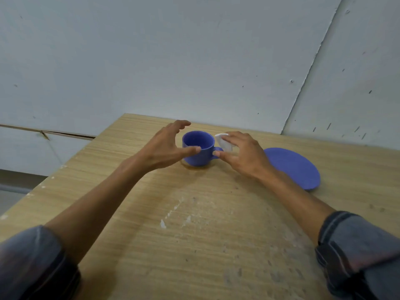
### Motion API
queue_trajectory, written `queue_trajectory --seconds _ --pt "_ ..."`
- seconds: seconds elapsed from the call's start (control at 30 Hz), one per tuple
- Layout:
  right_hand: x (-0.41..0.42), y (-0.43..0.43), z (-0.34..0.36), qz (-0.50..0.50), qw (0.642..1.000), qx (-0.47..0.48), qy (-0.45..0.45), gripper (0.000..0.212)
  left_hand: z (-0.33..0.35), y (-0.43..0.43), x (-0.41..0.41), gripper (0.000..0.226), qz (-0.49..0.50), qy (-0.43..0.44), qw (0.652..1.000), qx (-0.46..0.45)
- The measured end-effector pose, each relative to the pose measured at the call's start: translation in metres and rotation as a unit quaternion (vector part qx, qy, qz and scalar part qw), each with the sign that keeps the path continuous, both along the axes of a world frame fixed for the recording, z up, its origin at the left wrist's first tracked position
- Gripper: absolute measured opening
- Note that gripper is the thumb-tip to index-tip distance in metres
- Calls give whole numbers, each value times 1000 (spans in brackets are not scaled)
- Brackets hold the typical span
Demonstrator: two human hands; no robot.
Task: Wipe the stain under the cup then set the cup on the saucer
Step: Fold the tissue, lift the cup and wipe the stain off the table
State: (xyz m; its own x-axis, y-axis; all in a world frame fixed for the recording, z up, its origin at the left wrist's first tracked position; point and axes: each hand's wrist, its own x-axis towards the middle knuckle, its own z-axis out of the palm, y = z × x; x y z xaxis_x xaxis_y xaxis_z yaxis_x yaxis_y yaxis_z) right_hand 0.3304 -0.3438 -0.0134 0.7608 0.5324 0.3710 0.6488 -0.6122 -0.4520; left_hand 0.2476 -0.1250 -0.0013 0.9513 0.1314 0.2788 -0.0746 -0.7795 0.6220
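With the blue cup (198, 148) at frame centre standing on its brown stain (194, 167), the spread left hand (166, 146) could tip it, and the right hand (240, 154), fingers pressing a white cloth (224, 141), could nudge its handle toward the saucer (294, 167) on the worktop (194, 224).

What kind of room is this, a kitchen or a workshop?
Probably a bare workroom or test space, not a kitchen: a scuffed, paint-flecked wooden table stands against plain grey panel walls, holding only a cup and saucer.
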Motion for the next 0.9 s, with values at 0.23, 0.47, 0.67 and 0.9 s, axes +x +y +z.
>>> queue_trajectory --seconds 0.23,0.47,0.67,0.9 --pt "-3 7 -10 42 997 38 -43 16 -17 5 20 100 -55 54 996 -34" --pt "0 14 -7 39 997 64 -36 16 -15 13 26 101 -44 16 995 -85" --pt "-1 42 13 58 994 72 -51 18 7 41 19 106 -27 5 995 -94" --pt "-9 105 22 95 993 30 -70 15 19 99 -6 107 17 19 997 -70"
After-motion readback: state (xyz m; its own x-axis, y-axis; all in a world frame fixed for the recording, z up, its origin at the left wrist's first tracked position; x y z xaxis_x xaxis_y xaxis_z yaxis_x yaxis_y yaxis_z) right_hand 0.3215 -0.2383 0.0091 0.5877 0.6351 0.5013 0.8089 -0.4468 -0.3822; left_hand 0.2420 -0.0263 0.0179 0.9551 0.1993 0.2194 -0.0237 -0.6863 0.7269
